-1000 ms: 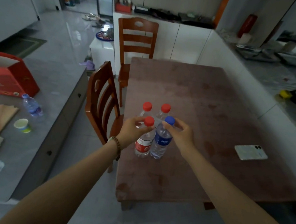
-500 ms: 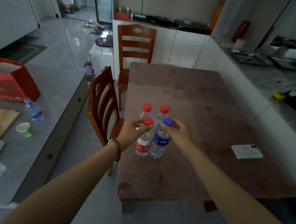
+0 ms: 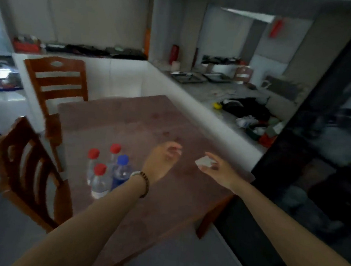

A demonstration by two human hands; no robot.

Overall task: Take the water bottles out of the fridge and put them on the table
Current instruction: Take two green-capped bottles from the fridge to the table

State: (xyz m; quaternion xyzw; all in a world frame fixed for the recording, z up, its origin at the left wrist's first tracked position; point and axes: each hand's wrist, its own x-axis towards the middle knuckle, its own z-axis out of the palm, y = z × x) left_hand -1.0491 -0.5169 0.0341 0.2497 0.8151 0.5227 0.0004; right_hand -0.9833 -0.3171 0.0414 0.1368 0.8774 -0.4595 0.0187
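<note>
Four clear plastic water bottles [image 3: 106, 169] stand upright in a tight cluster on the near left part of the brown table [image 3: 128, 119], three with round red caps and one with a blue cap and blue label. Both hands hover above the tabletop to their right, holding nothing. The left hand [image 3: 163, 157], beaded bracelet [image 3: 144, 182] at the wrist, is loosely curled; the right hand [image 3: 218, 169] half open. A slatted wooden chair [image 3: 31, 174] sits left.
</note>
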